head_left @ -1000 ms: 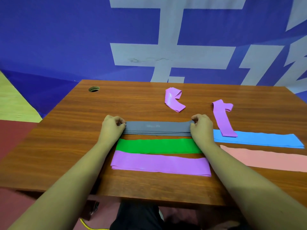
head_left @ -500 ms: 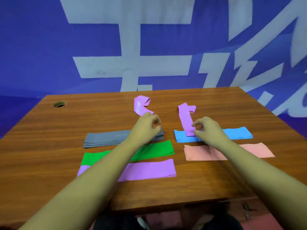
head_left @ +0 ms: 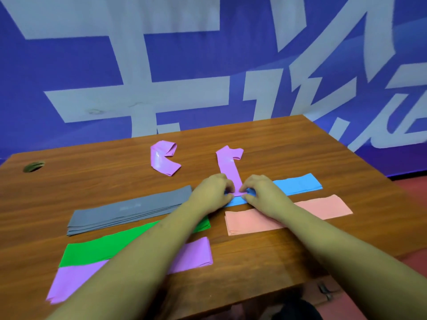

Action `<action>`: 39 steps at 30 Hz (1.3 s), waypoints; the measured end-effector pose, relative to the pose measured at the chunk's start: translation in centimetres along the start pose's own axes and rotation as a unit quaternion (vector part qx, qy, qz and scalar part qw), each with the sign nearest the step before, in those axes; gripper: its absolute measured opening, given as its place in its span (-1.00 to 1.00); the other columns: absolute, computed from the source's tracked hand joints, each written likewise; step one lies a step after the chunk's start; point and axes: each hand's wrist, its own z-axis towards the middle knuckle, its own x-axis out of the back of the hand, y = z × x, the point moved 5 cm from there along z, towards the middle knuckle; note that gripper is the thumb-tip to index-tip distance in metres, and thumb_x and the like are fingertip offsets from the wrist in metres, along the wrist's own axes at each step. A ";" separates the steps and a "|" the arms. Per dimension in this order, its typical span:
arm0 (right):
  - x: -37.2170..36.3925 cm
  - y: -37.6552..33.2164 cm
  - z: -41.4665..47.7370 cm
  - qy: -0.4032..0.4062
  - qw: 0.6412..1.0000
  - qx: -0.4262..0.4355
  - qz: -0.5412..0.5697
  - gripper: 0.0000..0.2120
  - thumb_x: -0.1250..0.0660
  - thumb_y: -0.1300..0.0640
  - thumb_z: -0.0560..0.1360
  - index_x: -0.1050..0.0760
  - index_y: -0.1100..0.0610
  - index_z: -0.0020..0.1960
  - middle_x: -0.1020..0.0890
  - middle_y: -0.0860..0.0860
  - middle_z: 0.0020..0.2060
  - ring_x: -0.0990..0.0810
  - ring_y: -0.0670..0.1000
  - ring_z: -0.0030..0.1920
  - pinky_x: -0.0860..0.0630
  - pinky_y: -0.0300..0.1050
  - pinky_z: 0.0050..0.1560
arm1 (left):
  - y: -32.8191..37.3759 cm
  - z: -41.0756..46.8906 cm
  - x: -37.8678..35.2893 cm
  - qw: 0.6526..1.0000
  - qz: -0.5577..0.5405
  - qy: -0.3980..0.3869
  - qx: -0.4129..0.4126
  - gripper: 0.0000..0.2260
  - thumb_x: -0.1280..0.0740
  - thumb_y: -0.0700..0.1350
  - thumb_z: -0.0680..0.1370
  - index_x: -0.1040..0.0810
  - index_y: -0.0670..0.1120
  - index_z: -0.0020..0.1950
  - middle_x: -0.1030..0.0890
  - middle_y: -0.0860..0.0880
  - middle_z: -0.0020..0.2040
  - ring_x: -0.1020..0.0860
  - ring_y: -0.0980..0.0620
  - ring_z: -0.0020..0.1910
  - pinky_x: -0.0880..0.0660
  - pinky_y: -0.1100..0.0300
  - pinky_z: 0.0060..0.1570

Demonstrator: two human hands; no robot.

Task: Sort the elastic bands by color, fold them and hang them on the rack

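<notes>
Atop blue band (head_left: 298, 184) | left grip (head_left: 211, 192), right grip (head_left: 263, 192) | both pinching purple band (head_left: 227, 167) end

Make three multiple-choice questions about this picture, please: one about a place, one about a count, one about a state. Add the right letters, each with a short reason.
1. The near end of the long purple band lies on:
A. the blue band
B. the green band
C. the floor

2. How many purple bands are on the table?
A. one
B. two
C. three

3. The left hand and right hand:
A. rest flat and open
B. both pinch the long purple band
C. both lift the grey band

1 A: its end crosses the blue band.
2 C: the long one, a curled purple band and a flat purple band.
3 B: curled fingers of both meet on its near end.
</notes>
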 end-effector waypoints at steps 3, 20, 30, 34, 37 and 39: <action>-0.3 0.5 0.2 0.007 1.000 -0.003 0.012 -0.82 -0.38 0.12 0.49 -0.62 0.04 0.08 -0.59 -0.02 0.04 -0.49 0.01 0.11 -0.44 -0.07 0.18 | 0.5 0.2 0.2 0.998 0.031 0.031 -0.034 -0.82 -0.30 -0.09 0.52 -0.64 -0.05 0.06 -0.59 -0.05 -0.01 -0.53 -0.05 0.02 -0.47 0.02 0.01; 12.5 -8.4 6.2 0.203 0.912 0.010 0.357 -0.86 -0.43 0.22 0.46 -0.63 0.20 0.02 -0.69 0.12 -0.11 -0.60 -0.03 -0.10 -0.52 -0.13 -0.04 | 2.2 0.0 17.4 0.910 -0.235 0.343 0.004 -0.83 -0.28 -0.09 0.59 -0.60 -0.02 -0.16 -0.58 0.07 -0.31 -0.51 0.14 -0.29 -0.40 0.27 -0.25; 11.0 -12.8 4.7 0.132 0.900 0.017 0.414 -0.87 -0.45 0.21 0.46 -0.63 0.26 -0.04 -0.68 0.10 -0.16 -0.59 -0.10 -0.18 -0.49 -0.35 -0.16 | 3.1 -3.5 26.2 0.880 -0.259 0.398 0.024 -0.81 -0.24 -0.07 0.51 -0.59 -0.08 -0.22 -0.61 -0.01 -0.30 -0.57 -0.04 -0.25 -0.61 -0.06 -0.16; 9.5 -15.2 3.9 0.073 0.893 0.033 0.443 -0.93 -0.44 0.22 0.47 -0.57 0.21 -0.09 -0.61 0.08 -0.25 -0.53 -0.04 -0.19 -0.43 -0.14 -0.12 | 2.5 -5.9 28.6 0.849 -0.304 0.429 0.044 -0.79 -0.25 -0.15 0.55 -0.59 -0.18 -0.22 -0.52 -0.02 -0.35 -0.47 0.08 -0.35 -0.56 0.16 -0.31; 8.0 -16.6 3.1 0.021 0.880 0.035 0.474 -0.95 -0.41 0.27 0.49 -0.58 0.17 -0.06 -0.64 0.07 -0.22 -0.55 -0.04 -0.19 -0.44 -0.13 -0.10 | 1.0 -7.9 29.8 0.826 -0.338 0.445 0.066 -0.80 -0.25 -0.18 0.53 -0.57 -0.16 -0.27 -0.48 0.03 -0.40 -0.46 0.14 -0.42 -0.61 0.13 -0.26; 7.1 -17.4 2.2 -0.020 0.874 0.030 0.484 -0.85 -0.39 0.27 0.50 -0.61 0.25 0.06 -0.65 0.07 -0.16 -0.56 -0.08 -0.22 -0.46 -0.21 -0.17 | -0.4 -9.2 30.1 0.808 -0.367 0.453 0.093 -0.79 -0.24 -0.20 0.51 -0.52 -0.19 -0.31 -0.44 0.03 -0.43 -0.45 0.16 -0.48 -0.62 0.11 -0.25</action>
